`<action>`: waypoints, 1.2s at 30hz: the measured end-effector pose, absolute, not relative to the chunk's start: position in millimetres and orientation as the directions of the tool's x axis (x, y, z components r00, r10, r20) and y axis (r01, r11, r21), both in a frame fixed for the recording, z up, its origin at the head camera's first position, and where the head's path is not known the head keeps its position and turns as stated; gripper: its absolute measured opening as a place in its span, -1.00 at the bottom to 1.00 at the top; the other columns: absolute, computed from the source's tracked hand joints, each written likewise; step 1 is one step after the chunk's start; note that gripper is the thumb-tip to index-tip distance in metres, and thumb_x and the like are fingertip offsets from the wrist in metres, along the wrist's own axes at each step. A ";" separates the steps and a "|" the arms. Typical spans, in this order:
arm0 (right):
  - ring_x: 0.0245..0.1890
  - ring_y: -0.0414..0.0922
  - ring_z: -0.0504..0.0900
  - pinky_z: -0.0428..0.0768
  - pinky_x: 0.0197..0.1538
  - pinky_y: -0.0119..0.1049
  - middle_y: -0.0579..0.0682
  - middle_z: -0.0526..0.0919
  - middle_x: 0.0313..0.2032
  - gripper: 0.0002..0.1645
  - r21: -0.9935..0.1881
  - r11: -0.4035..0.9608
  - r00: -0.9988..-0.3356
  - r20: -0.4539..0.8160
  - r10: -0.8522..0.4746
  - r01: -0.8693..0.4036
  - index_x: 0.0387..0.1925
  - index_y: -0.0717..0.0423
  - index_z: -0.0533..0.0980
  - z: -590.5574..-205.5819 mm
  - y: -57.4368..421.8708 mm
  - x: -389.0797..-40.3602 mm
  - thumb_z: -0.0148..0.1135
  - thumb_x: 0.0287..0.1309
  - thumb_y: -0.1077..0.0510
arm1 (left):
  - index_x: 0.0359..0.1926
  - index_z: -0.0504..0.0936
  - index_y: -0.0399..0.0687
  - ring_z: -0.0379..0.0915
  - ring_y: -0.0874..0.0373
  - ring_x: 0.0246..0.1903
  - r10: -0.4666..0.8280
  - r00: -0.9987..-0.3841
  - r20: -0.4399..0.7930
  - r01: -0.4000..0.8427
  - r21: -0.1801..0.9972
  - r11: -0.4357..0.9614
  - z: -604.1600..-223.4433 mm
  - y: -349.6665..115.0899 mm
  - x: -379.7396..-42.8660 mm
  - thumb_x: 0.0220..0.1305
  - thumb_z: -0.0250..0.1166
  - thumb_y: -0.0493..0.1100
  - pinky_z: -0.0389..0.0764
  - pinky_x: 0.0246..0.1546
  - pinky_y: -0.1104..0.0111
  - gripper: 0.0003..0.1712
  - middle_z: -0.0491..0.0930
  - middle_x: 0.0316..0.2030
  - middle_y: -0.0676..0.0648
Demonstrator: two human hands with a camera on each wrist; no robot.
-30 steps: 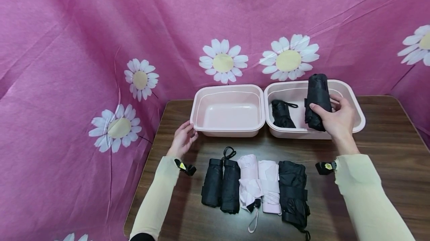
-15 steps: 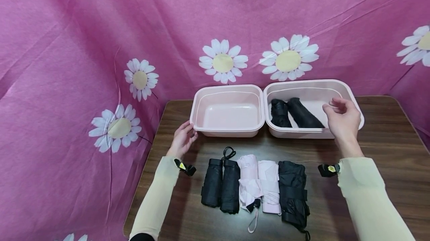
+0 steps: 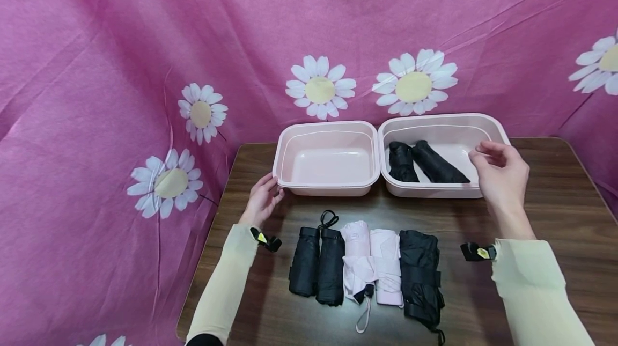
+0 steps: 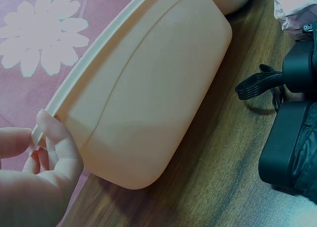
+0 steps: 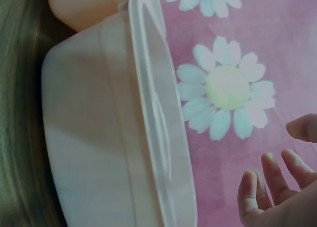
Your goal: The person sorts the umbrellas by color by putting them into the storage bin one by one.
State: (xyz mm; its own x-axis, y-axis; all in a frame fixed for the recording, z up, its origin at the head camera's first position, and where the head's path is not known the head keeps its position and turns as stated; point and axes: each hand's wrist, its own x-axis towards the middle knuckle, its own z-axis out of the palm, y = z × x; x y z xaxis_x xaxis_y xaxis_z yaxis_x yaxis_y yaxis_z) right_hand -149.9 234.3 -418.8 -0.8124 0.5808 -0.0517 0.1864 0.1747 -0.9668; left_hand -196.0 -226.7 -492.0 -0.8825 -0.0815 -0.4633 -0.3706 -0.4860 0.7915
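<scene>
My left hand pinches the rim of the left pale pink plastic basin at its near left corner; the left wrist view shows thumb and fingers on either side of the rim. My right hand, holding nothing, hovers over the near right corner of the right basin, its fingers loosely bent. Inside that basin lie two folded black umbrellas: a shorter one at the left and a longer one slanting beside it. No object lies in the left basin.
On the wooden table, several folded umbrellas lie in a row before the basins: two slim black ones, two pale pink ones and a thicker black one. A pink daisy-print cloth hangs behind.
My right hand has let go of a black umbrella, which now lies in the right basin beside the shorter one. Then the hand drew back to the right. My left hand stayed put.
</scene>
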 end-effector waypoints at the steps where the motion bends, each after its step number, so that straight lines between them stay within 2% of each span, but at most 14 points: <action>1: -0.27 -0.47 0.49 0.42 -0.21 -0.71 -0.44 0.53 -0.32 -0.76 -0.969 0.167 -0.813 -0.052 0.580 0.181 -0.16 -0.23 0.55 -417.0 233.6 -147.9 0.28 0.16 0.15 | 0.33 0.19 -0.25 0.42 0.28 -0.47 -0.080 -0.882 -0.464 -0.372 0.792 -0.484 -492.1 -226.9 -196.2 0.43 0.02 -0.32 0.51 -0.46 0.53 -0.51 0.49 -0.31 0.01; 7: -0.28 -0.46 0.50 0.43 -0.24 -0.74 -0.43 0.56 -0.32 -0.72 -0.974 0.191 -0.825 0.009 0.566 0.121 -0.18 -0.24 0.55 -407.5 228.2 -134.5 0.28 0.14 0.21 | 0.34 0.20 -0.24 0.42 0.28 -0.45 -0.080 -0.878 -0.471 -0.383 0.794 -0.473 -490.9 -227.0 -196.1 0.43 0.03 -0.29 0.52 -0.44 0.54 -0.50 0.48 -0.22 -0.02; 15: -0.44 -0.47 0.51 0.43 -0.34 -0.74 -0.43 0.56 -0.50 -0.71 -0.969 0.233 -0.841 0.061 0.537 0.079 -0.18 -0.15 0.56 -407.6 225.6 -118.8 0.27 0.11 0.28 | 0.33 0.22 -0.24 0.42 0.28 -0.45 -0.082 -0.880 -0.467 -0.377 0.795 -0.475 -492.0 -227.2 -195.6 0.42 0.05 -0.30 0.52 -0.43 0.54 -0.50 0.48 -0.24 0.00; 19: -0.40 -0.46 0.50 0.42 -0.32 -0.74 -0.46 0.57 -0.48 -0.69 -0.959 0.277 -0.858 0.091 0.505 0.061 -0.14 -0.11 0.57 -413.4 223.0 -107.6 0.28 0.11 0.29 | 0.32 0.23 -0.23 0.43 0.27 -0.45 -0.087 -0.876 -0.475 -0.382 0.792 -0.477 -491.7 -227.1 -196.2 0.42 0.05 -0.30 0.52 -0.45 0.54 -0.51 0.48 -0.25 -0.01; 23: -0.38 -0.50 0.48 0.40 -0.31 -0.75 -0.54 0.55 -0.44 -0.68 -0.927 0.371 -0.890 0.126 0.438 0.051 -0.05 -0.02 0.55 -424.5 219.7 -93.2 0.29 0.15 0.26 | 0.33 0.23 -0.23 0.44 0.27 -0.45 -0.086 -0.874 -0.478 -0.386 0.792 -0.473 -490.7 -226.8 -196.5 0.42 0.05 -0.29 0.52 -0.45 0.53 -0.51 0.48 -0.23 -0.02; 28: -0.40 -0.57 0.46 0.41 -0.34 -0.75 -0.60 0.48 -0.38 -0.60 -0.877 0.480 -0.942 0.142 0.304 0.023 0.05 0.19 0.48 -443.5 214.6 -73.3 0.28 0.19 0.20 | 0.33 0.22 -0.23 0.44 0.28 -0.44 -0.082 -0.876 -0.475 -0.387 0.794 -0.469 -490.1 -226.6 -196.2 0.42 0.05 -0.29 0.52 -0.43 0.53 -0.50 0.49 -0.23 -0.01; 31: -0.40 -0.57 0.43 0.42 -0.37 -0.70 -0.44 0.52 -0.31 -0.52 -0.827 0.561 -0.968 0.108 0.226 0.038 0.11 0.26 0.43 -457.5 209.7 -60.9 0.26 0.22 0.13 | 0.31 0.24 -0.22 0.44 0.27 -0.44 -0.085 -0.875 -0.476 -0.384 0.792 -0.475 -490.2 -226.3 -195.8 0.42 0.05 -0.29 0.53 -0.43 0.53 -0.52 0.49 -0.24 -0.01; 33: -0.38 -0.52 0.44 0.42 -0.38 -0.65 -0.23 0.59 -0.25 -0.47 -0.789 0.612 -0.982 0.068 0.176 0.055 0.14 0.26 0.41 -467.2 205.9 -53.3 0.26 0.23 0.08 | 0.30 0.23 -0.22 0.43 0.27 -0.44 -0.085 -0.877 -0.472 -0.382 0.794 -0.472 -490.2 -226.2 -195.4 0.42 0.05 -0.29 0.52 -0.42 0.53 -0.53 0.49 -0.25 0.00; 36: -0.31 -0.32 0.53 0.45 -0.38 -0.52 0.14 0.59 -0.15 -0.38 -0.738 0.669 -0.995 -0.018 0.103 0.083 0.19 0.31 0.35 -481.5 199.3 -43.5 0.23 0.25 0.01 | 0.29 0.24 -0.23 0.43 0.27 -0.44 -0.084 -0.878 -0.471 -0.381 0.794 -0.474 -490.3 -226.3 -195.2 0.42 0.05 -0.29 0.53 -0.42 0.52 -0.54 0.49 -0.25 0.00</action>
